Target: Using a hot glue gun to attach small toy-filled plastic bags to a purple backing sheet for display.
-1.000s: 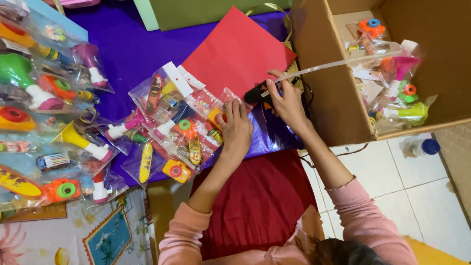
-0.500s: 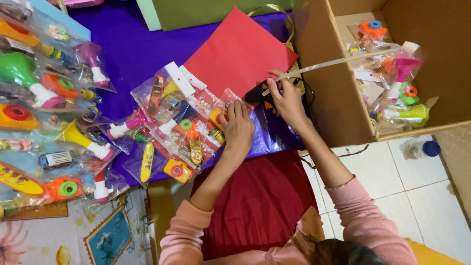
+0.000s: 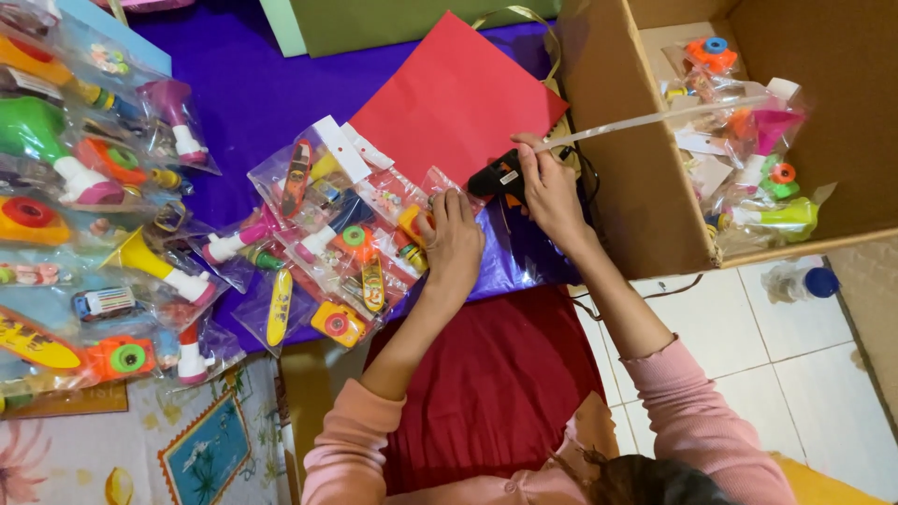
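Right hand point(image 3: 550, 190) clamped on black glue gun point(image 3: 496, 177); left hand point(image 3: 453, 241) pinches shut on clear toy bag point(image 3: 379, 238).

Right hand point(image 3: 550, 194) on glue gun point(image 3: 498, 176), left hand point(image 3: 453, 241) on toy packet point(image 3: 374, 234).

Big cardboard box point(image 3: 645, 168) up at 2 o'clock stuffed with bagged toys, red paper sheet point(image 3: 458, 93) at 12 on the purple cloth point(image 3: 253, 93), green-and-white toy horn point(image 3: 47, 150) and yellow horn point(image 3: 154, 262) over at 9, little blue-capped bottle point(image 3: 800, 281) on the floor tiles at 3.
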